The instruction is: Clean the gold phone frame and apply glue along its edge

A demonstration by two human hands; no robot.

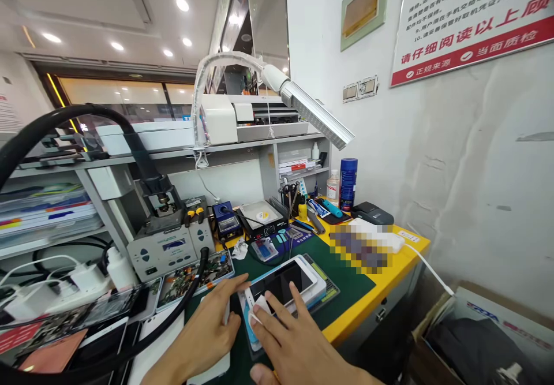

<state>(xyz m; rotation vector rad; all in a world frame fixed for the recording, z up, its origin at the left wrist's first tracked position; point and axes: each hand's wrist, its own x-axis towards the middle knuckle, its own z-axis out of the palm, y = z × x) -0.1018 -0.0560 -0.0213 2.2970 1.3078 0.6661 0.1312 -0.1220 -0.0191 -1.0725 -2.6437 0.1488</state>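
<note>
Over the green mat [355, 284] on the bench [411, 253], a white smartphone [283, 283] lies face up. The right hand [298, 339], fingers spread, presses a white wipe [261, 306] at its left end; the left hand [213, 317], thumb and index apart, is beside it. Wiping seems under way, unfinished.

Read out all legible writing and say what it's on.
"配件均不保修": wall sign, grey print
"10.请妥善保管好取机凭证": same sign
"请仔细阅读以上顾": same sign, large red, cut off
"正规来源": sign's red band
"当面质检": same band
Too small, blurred or cut off: blue can, clear bottle, cardboard box, grey machine, other sign lines.
</note>
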